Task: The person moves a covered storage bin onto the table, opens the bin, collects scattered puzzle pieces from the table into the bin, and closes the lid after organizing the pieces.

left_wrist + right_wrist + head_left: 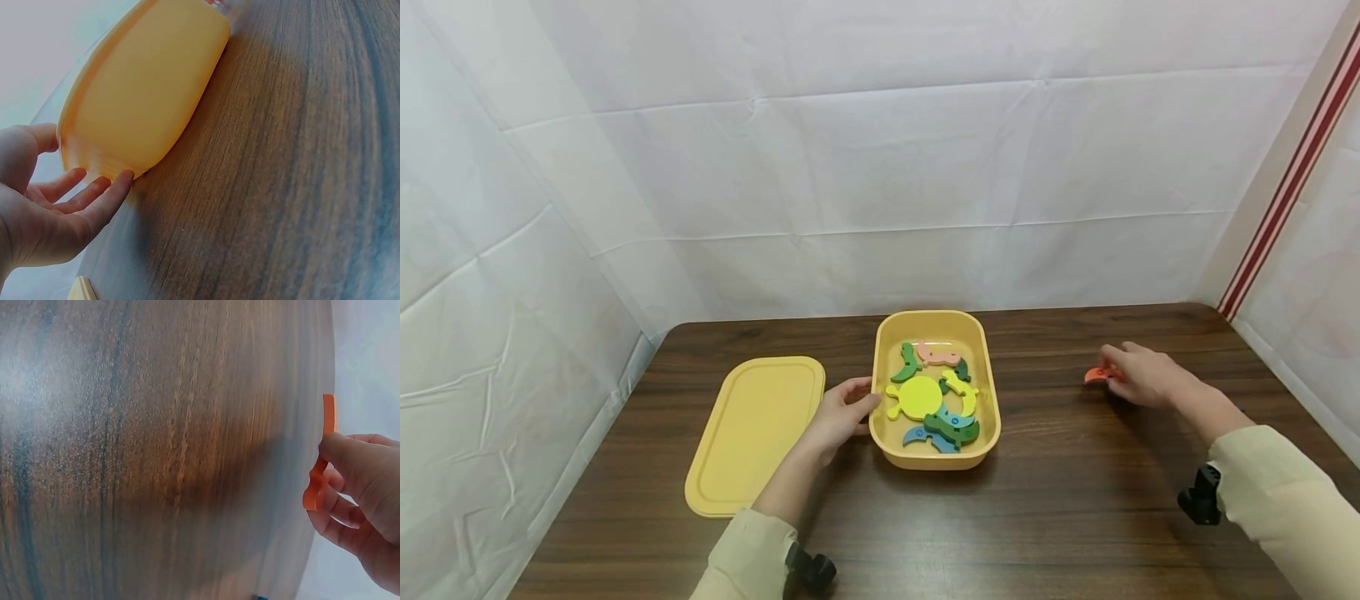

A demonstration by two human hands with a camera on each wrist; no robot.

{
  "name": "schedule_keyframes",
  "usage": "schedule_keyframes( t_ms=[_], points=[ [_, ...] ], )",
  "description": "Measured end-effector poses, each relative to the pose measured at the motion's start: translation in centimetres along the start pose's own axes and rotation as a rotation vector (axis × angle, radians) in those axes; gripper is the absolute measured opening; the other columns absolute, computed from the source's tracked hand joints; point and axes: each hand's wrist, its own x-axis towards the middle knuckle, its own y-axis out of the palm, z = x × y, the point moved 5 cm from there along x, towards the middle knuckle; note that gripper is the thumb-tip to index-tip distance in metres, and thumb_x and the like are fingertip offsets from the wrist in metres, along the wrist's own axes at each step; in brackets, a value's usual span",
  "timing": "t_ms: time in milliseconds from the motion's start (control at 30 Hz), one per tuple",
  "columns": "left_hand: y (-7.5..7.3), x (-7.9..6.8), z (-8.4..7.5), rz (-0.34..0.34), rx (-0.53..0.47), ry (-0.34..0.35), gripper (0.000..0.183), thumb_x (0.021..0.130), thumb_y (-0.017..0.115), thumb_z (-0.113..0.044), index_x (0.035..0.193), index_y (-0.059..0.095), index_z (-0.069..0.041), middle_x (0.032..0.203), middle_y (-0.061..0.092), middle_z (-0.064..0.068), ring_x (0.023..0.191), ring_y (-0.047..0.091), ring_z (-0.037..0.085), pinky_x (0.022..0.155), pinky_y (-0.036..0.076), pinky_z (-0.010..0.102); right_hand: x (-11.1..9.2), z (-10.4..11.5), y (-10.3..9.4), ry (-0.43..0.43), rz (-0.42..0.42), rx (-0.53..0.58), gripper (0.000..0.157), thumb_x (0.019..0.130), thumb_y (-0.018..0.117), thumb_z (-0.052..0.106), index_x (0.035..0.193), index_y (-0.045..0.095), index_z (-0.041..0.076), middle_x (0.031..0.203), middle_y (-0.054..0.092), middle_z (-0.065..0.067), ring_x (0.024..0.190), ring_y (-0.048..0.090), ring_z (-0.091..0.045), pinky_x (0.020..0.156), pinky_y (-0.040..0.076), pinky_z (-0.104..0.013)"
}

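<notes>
A yellow plastic box (992,417) stands on the table, holding several flat animal-shaped pieces in green, blue, pink and yellow. At its left side, my left hand (846,410) grips the wall, thumb at the rim and fingers against the outside. The left wrist view shows this box wall (144,87) and the hand's spread fingers (103,203). Over the table's right part, my right hand (1142,375) pinches a thin orange piece (1097,376) between thumb and fingers. Its wavy edge (329,412) shows in the right wrist view; part of the piece is hidden by the thumb.
A flat yellow lid (752,433) lies on the dark wooden table (1037,533), left of the box. A small blue thing (260,597), mostly cut off, shows at the right wrist view's lower edge. White sheeting (880,167) hangs behind the table and at both sides.
</notes>
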Motion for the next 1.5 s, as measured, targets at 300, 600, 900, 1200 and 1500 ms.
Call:
schedule_keyframes(
  t_ms=[300, 600, 900, 1200, 1500],
  points=[
    [0.0, 0.2, 0.1, 0.001, 0.003, -0.005, 0.045, 0.093, 0.052, -0.016, 0.133, 0.042, 0.001, 0.124, 0.051, 0.019, 0.111, 0.054, 0.034, 0.081, 0.054, 0.038, 0.4, 1.9, -0.7, -0.043, -0.001, -0.001, 0.018, 0.082, 0.063, 0.011, 0.094, 0.050, 0.012, 0.080, 0.048, -0.004, 0.063, 0.042, -0.015, 0.049, 0.035, -0.029],
    [0.0, 0.2, 0.0, -0.003, 0.008, -0.006, 0.045, 0.093, 0.052, -0.015, 0.133, 0.043, 0.002, 0.123, 0.051, 0.019, 0.111, 0.054, 0.034, 0.082, 0.053, 0.038, 1.3, 3.2, -1.7, -0.079, 0.017, -0.003, 0.017, 0.082, 0.063, 0.011, 0.093, 0.050, 0.014, 0.079, 0.046, -0.002, 0.062, 0.039, -0.014, 0.048, 0.032, -0.026],
    [-0.4, 2.4, 2.4, -0.010, -0.008, -0.005, 0.044, 0.093, 0.053, -0.018, 0.133, 0.044, -0.003, 0.125, 0.051, 0.017, 0.109, 0.056, 0.030, 0.077, 0.055, 0.036, 2.4, 4.9, -3.2, -0.123, -0.026, -0.040, 0.018, 0.081, 0.064, 0.009, 0.092, 0.051, 0.013, 0.076, 0.045, -0.001, 0.062, 0.039, -0.014, 0.050, 0.033, -0.026],
    [-0.4, 2.6, 2.6, -0.033, 0.006, -0.003, 0.042, 0.093, 0.053, -0.018, 0.131, 0.046, -0.004, 0.123, 0.052, 0.015, 0.104, 0.059, 0.025, 0.074, 0.056, 0.033, 3.5, 6.6, -4.2, -0.156, -0.039, -0.030, 0.018, 0.081, 0.064, 0.008, 0.093, 0.052, 0.013, 0.077, 0.047, -0.003, 0.061, 0.039, -0.015, 0.049, 0.032, -0.026],
    [-0.4, 2.6, 2.6, -0.024, -0.006, 0.000, 0.042, 0.093, 0.054, -0.018, 0.132, 0.046, -0.004, 0.124, 0.052, 0.016, 0.106, 0.058, 0.027, 0.077, 0.055, 0.035, 4.8, 8.2, -4.8, -0.198, -0.040, -0.055, 0.019, 0.080, 0.065, 0.008, 0.092, 0.052, 0.013, 0.078, 0.048, -0.003, 0.063, 0.040, -0.015, 0.048, 0.032, -0.027]
  ],
)
